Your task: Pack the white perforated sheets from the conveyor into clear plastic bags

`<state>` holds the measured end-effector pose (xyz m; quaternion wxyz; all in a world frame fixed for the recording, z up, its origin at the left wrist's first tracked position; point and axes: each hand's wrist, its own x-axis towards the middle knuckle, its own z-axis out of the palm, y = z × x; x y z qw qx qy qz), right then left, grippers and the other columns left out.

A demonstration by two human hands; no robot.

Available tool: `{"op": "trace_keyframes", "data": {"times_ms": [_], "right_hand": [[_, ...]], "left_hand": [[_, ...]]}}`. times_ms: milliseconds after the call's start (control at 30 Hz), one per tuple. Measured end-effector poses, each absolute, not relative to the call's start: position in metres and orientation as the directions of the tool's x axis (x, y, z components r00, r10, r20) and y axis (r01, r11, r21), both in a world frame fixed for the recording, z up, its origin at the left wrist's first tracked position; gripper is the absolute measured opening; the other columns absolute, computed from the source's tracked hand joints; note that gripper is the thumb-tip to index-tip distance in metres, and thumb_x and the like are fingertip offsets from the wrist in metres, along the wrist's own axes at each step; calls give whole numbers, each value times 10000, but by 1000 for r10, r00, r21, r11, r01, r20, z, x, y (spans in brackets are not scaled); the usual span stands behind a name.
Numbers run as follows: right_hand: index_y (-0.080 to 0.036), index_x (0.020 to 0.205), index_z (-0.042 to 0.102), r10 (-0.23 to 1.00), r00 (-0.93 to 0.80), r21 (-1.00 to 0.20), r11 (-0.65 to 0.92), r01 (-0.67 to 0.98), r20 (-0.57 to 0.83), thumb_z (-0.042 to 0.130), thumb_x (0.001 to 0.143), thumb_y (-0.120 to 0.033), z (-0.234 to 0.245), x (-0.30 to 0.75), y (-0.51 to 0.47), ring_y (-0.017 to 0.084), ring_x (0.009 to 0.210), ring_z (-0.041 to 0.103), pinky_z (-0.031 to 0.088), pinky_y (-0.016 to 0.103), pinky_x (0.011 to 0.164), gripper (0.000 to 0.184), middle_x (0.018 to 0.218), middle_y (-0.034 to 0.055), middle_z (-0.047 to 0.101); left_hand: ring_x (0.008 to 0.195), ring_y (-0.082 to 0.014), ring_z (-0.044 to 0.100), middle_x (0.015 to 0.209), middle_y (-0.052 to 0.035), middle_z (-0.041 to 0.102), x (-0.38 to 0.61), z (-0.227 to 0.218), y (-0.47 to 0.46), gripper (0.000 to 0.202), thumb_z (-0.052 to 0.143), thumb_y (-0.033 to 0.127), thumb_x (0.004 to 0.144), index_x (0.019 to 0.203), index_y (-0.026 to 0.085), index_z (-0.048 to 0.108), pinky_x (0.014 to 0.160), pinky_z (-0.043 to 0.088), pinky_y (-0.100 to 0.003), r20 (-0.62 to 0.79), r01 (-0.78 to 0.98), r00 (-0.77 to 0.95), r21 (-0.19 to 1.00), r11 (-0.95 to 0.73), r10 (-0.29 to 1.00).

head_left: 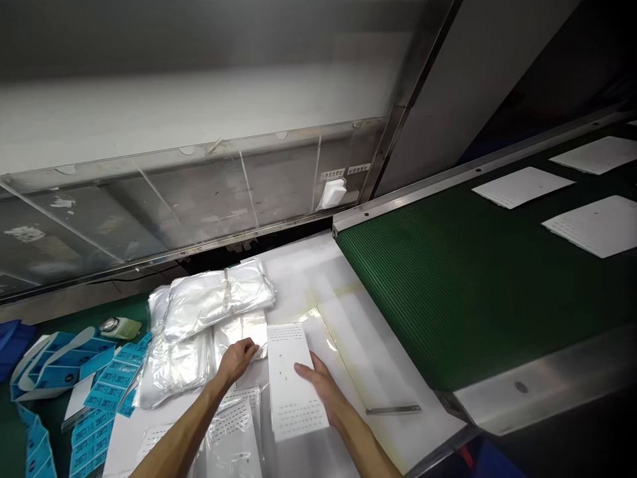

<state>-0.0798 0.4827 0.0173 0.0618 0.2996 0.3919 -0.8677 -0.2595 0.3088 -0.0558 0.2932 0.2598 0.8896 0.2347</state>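
A white perforated sheet lies lengthwise on the white work surface, with rows of small holes at both ends. My right hand rests on its right edge, thumb across the top. My left hand reaches over a pile of clear plastic bags, fingertips on the bags just left of the sheet. A strapped bundle of bags lies behind it. Below my left forearm, a clear bag holds a perforated sheet.
A green ribbed conveyor belt with a metal side rail carries several white sheets at the right. Blue printed labels lie at the left on a green mat. A metal ruler lies near the belt. A transparent guard panel stands behind.
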Motion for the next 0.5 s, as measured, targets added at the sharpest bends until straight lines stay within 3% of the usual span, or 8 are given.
{"op": "trace_keyframes", "data": {"times_ms": [300, 500], "right_hand": [[-173, 1176, 474, 46, -750, -615, -608, 502, -659, 686, 683, -277, -31, -84, 479, 277, 895, 641, 505, 419, 774, 547, 1030, 104, 659], [-167, 1159, 481, 87, -714, -634, -543, 550, -695, 700, 657, -264, -32, -66, 483, 287, 937, 624, 503, 411, 779, 556, 1060, 111, 644]], "left_hand": [[735, -147, 582, 786, -9, 612, -272, -61, 309, 246, 520, 370, 850, 805, 137, 586, 713, 477, -341, -453, 129, -716, 662, 738, 531], [718, -143, 582, 767, -2, 611, -272, -57, 307, 237, 531, 356, 845, 781, 134, 586, 705, 475, -333, -481, 13, -723, 707, 707, 495]]}}
